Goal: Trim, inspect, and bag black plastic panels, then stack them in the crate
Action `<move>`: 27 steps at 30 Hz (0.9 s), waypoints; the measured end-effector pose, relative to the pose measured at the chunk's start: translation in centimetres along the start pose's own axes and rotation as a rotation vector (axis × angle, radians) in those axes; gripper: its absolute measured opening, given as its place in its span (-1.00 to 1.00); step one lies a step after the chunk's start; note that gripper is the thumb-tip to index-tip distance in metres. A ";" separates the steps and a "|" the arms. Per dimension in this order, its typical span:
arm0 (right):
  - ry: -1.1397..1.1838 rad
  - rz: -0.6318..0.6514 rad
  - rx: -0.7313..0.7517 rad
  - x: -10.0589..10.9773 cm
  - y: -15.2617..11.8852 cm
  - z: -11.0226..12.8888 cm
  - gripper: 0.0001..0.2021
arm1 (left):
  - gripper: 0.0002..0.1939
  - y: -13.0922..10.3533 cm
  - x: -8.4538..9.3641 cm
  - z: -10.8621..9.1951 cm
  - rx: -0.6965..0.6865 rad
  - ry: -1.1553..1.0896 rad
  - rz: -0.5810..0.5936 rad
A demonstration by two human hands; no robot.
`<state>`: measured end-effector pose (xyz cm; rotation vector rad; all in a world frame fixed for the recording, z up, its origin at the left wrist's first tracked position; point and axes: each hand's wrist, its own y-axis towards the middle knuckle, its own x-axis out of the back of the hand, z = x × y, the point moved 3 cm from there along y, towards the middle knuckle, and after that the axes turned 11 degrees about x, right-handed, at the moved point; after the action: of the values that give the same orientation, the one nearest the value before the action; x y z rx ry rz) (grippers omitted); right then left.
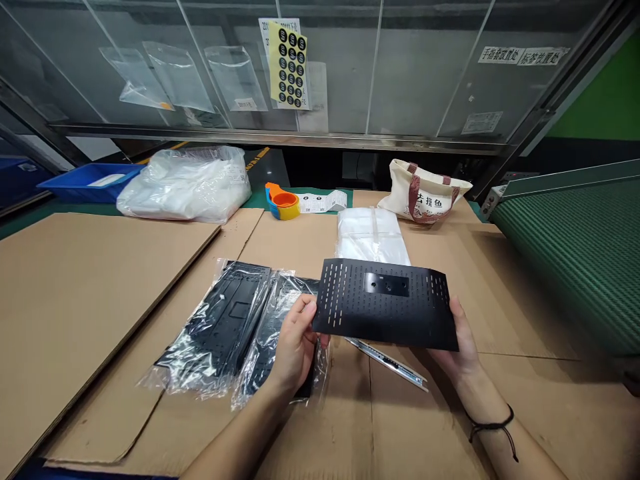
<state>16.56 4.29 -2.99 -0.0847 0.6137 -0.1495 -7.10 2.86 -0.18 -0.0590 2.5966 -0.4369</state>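
Note:
A black slotted panel (380, 317) is held up between my two hands, a little tilted, with a smooth dark rectangle near its upper middle. My left hand (297, 340) grips its left edge, thumb on the front. On the right edge, my right hand (460, 343) is closed round the panel, most of its fingers hidden behind. Below the panel a metal slide rail (393, 363) lies on the cardboard, partly covered. To the left lie two black panels in clear plastic bags, one bagged panel (217, 327) farther out and another bagged panel (265, 353) partly behind my left hand.
Behind the panel lies a stack of clear bags (373, 233). A tape dispenser (283, 202), a cloth tote bag (425, 191), a plastic-wrapped bundle (185, 183) and a blue tray (87, 183) stand at the back. A green conveyor belt (575, 247) runs along the right; a cardboard sheet (90, 300) covers the left.

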 end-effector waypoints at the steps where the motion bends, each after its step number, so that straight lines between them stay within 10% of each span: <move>1: 0.001 0.009 0.000 0.0 -0.1 0.0 -0.52 | -0.71 0.0 0.0 0.0 -0.006 -0.004 -0.013; 27: 0.094 0.273 0.051 -0.9 -0.8 -0.2 -0.49 | -0.53 0.7 1.0 -0.2 -0.071 0.054 -0.289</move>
<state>15.61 3.61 -2.51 0.0558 0.7081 0.0963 -8.06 3.46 -0.71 -0.4576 2.6655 -0.4521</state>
